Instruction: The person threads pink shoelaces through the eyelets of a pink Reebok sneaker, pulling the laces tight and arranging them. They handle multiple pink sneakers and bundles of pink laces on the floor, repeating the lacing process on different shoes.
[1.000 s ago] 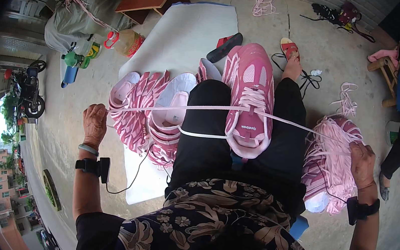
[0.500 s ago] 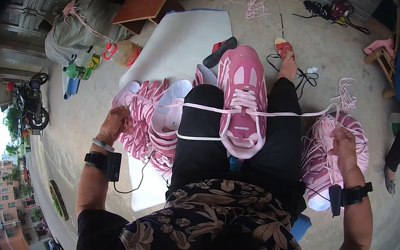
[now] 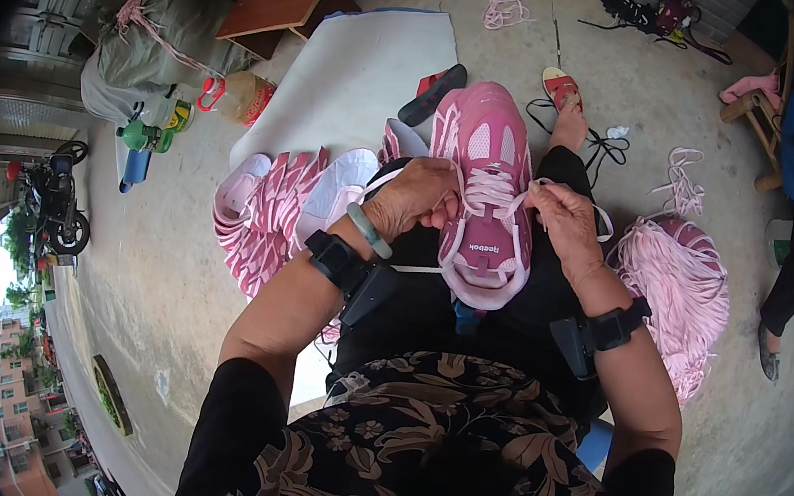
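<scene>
the fingers of the left hand (image 3: 418, 201) are curled together and pinch the pale pink lace (image 3: 491, 186) at the left side of the pink sneaker (image 3: 484, 199), while the right hand (image 3: 561, 221) has its fingers bent close, pinching the lace at the right side. the sneaker lies toe-away on the person's lap, between both hands. beyond the left hand a row of pink sneakers (image 3: 276, 212) sits on the concrete floor (image 3: 161, 287), and a heap of pink laces (image 3: 678, 285) lies just beside the right wrist.

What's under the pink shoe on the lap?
The pink shoe rests on the person's black-trousered legs, sole down. A pale lace crosses beside its heel. The sole and whatever lies directly beneath are covered.
</scene>
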The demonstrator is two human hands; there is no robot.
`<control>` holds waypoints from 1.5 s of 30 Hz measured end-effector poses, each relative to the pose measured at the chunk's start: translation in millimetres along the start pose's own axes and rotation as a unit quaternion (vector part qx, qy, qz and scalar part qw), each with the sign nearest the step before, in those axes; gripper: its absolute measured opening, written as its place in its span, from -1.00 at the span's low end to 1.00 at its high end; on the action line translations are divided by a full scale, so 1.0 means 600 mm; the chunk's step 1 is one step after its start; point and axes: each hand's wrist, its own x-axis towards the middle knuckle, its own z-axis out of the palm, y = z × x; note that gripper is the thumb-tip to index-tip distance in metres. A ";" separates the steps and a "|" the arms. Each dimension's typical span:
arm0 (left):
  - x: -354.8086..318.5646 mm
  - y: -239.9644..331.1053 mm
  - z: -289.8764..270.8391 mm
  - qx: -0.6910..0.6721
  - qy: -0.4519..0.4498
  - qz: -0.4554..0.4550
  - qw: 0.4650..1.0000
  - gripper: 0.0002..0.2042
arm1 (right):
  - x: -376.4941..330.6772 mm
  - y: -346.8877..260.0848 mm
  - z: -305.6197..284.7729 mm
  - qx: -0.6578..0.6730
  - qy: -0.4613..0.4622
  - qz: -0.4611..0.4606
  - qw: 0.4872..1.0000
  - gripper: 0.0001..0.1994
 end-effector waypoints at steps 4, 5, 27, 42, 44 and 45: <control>-0.001 -0.005 -0.002 -0.090 0.049 0.087 0.991 -0.85 | -0.007 0.004 0.007 0.047 0.077 0.033 0.995 -0.75; -0.011 -0.006 0.001 -0.099 0.058 0.099 0.989 -0.85 | -0.011 0.009 0.009 0.051 0.085 0.022 0.995 -0.75; -0.070 -0.054 0.024 -0.124 0.130 0.181 0.967 -0.87 | -0.045 0.020 0.023 0.072 0.109 0.022 0.991 -0.96; -0.046 -0.075 0.044 -0.109 0.162 0.242 0.950 -0.99 | -0.044 -0.004 0.030 -0.285 0.087 -0.143 0.944 -0.83; -0.037 -0.077 0.046 -0.117 0.169 0.242 0.948 -0.96 | -0.052 -0.011 0.027 -0.247 0.085 -0.126 0.957 -0.79; -0.036 -0.079 0.047 -0.124 0.173 0.240 0.947 -0.97 | -0.057 -0.013 0.025 -0.228 0.084 -0.117 0.963 -0.76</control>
